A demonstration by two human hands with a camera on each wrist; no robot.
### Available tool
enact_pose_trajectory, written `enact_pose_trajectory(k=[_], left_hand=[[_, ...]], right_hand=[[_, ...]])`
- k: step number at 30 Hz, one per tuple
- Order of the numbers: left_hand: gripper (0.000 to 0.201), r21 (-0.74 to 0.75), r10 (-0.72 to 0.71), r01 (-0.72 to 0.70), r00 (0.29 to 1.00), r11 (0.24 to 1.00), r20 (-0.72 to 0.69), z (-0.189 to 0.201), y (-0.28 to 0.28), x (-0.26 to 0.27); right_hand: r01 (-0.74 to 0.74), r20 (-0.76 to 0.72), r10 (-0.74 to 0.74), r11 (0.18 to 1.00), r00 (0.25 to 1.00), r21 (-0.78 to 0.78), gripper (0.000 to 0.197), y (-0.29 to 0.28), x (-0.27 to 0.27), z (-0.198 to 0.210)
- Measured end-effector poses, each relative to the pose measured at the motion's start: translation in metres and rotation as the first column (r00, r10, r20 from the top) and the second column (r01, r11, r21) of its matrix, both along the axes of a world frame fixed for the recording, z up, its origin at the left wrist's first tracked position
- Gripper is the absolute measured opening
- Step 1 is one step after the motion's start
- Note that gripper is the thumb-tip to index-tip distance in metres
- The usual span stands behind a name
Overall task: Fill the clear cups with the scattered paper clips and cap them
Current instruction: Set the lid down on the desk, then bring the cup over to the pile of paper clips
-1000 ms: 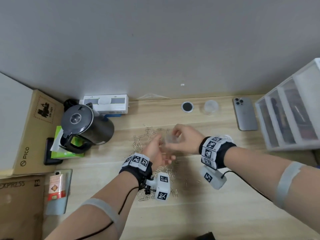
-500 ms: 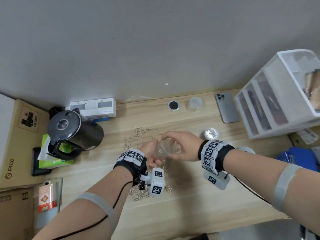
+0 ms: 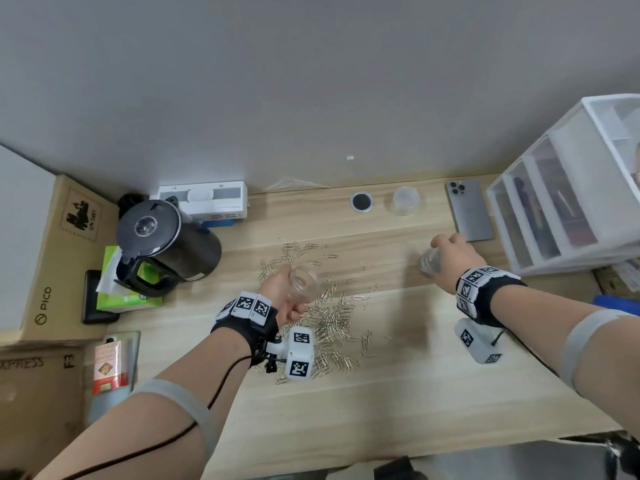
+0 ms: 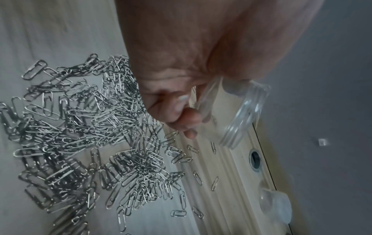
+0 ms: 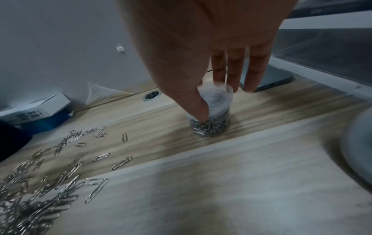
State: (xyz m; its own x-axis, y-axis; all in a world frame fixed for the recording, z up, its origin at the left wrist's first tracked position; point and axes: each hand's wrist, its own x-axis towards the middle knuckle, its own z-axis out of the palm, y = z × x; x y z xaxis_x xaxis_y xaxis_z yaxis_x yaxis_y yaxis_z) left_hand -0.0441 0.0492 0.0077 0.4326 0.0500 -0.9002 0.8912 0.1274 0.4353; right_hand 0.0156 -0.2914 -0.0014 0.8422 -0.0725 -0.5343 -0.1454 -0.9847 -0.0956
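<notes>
Clear plastic is what both hands are dealing with. The left hand is curling its fingers round an empty clear cup, holding it tipped on its side just above the heap of silver paper clips on the wooden counter. Ridges are showing at the cup's mouth, so a cap probably screws or snaps on there. This cup looks thin and very light, likely smooth and a little slippery, and a hard squeeze could flex its wall; taking it round the middle of the body, as the hand is doing, seems safest.

The right hand is reaching down over a 2nd cup, the filled cup, which is standing upright on the counter to the right, well apart from the heap and near a grey phone. Its thumb and 1 finger are pinching the cloudy white cap on top, while 3 other fingers are hanging straight behind it. Packed with clips, this cup should feel noticeably heavier and steadier; lifting it by the cap alone could pull the cap off.

The clips themselves are stiff, light, smooth wire, tangling together, so they may come up in clumps.

A 3rd translucent cup is standing at the back of the counter, beside a round black grommet.
</notes>
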Motion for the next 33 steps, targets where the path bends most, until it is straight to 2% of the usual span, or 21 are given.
enact_pose_trajectory(k=[4, 7, 9, 12, 15, 18, 22, 25, 30, 33], left_hand=[[0.055, -0.009, 0.028, -0.028, 1.000, 1.000, -0.014, -0.003, 0.013, -0.009], [0.056, -0.015, 0.070, -0.070, 0.997, 0.997, -0.019, -0.003, 0.023, -0.015], [0.057, -0.013, 0.097, -0.098, 0.995, 0.995, -0.028, -0.001, 0.030, -0.018], [0.056, -0.007, 0.111, -0.111, 0.993, 0.994, -0.036, 0.005, 0.040, -0.025], [0.053, -0.019, 0.139, -0.140, 0.989, 0.990, -0.044, 0.007, 0.053, -0.033], [0.052, 0.000, 0.172, -0.172, 0.984, 0.985, -0.049, 0.004, 0.073, -0.044], [0.040, 0.024, 0.214, -0.213, 0.975, 0.977, -0.062, -0.001, 0.097, -0.062], [0.031, 0.054, 0.239, -0.235, 0.968, 0.971, -0.076, -0.006, 0.110, -0.074], [0.038, 0.062, 0.251, -0.247, 0.965, 0.967, -0.070, -0.008, 0.125, -0.088], [0.037, 0.051, 0.258, -0.255, 0.964, 0.966, -0.060, -0.006, 0.131, -0.090]], right_hand=[[-0.015, -0.020, 0.014, 0.999, 1.000, -0.047, 0.063, 0.004, 0.000, 0.001], [-0.090, 0.108, 0.095, 0.994, 0.990, -0.054, 0.074, 0.015, 0.000, 0.006], [-0.160, 0.170, 0.153, 0.987, 0.974, 0.031, 0.078, 0.033, -0.004, 0.009], [-0.210, 0.039, 0.206, 0.965, 0.978, 0.157, 0.090, 0.070, -0.018, 0.008], [-0.293, -0.095, 0.307, 0.946, 0.947, 0.142, 0.094, 0.102, -0.039, -0.001], [-0.349, -0.108, 0.367, 0.924, 0.924, 0.154, 0.091, 0.131, -0.062, -0.017], [-0.421, -0.090, 0.439, 0.892, 0.894, 0.162, 0.116, 0.165, -0.085, -0.033], [-0.425, -0.061, 0.447, 0.878, 0.892, 0.220, 0.112, 0.186, -0.094, -0.038], [-0.392, -0.030, 0.434, 0.839, 0.900, 0.376, 0.083, 0.216, -0.101, -0.041], [-0.404, 0.000, 0.439, 0.827, 0.899, 0.392, 0.078, 0.234, -0.099, -0.035]])
